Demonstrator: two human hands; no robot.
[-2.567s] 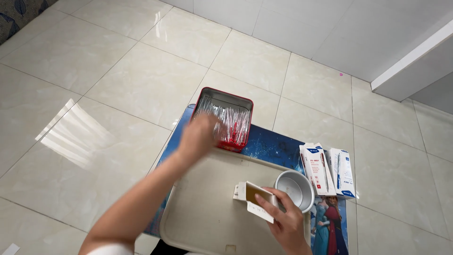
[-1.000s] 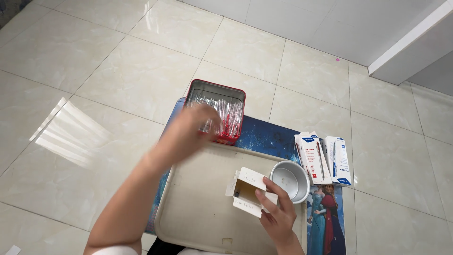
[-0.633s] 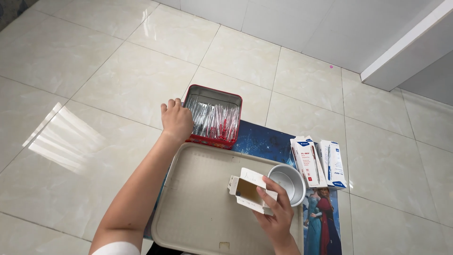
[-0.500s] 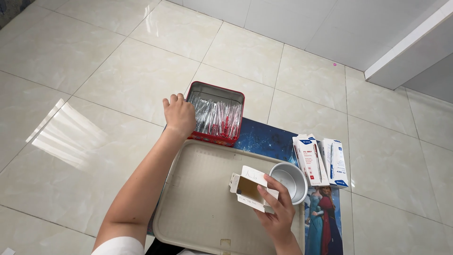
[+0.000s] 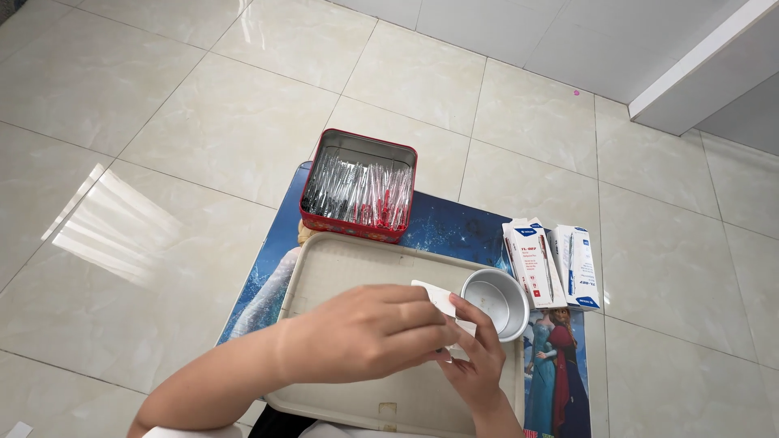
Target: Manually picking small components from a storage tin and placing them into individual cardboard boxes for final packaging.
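i see my left hand (image 5: 365, 332) and right hand (image 5: 475, 361) meeting over the beige tray (image 5: 341, 264), both pinching a small white box (image 5: 438, 298) held just above the tray's middle. a metal cup (image 5: 495, 302) sits at 3 o'clock, touching distance from it. the red tin of pens (image 5: 359, 185) lies at 12 o'clock.
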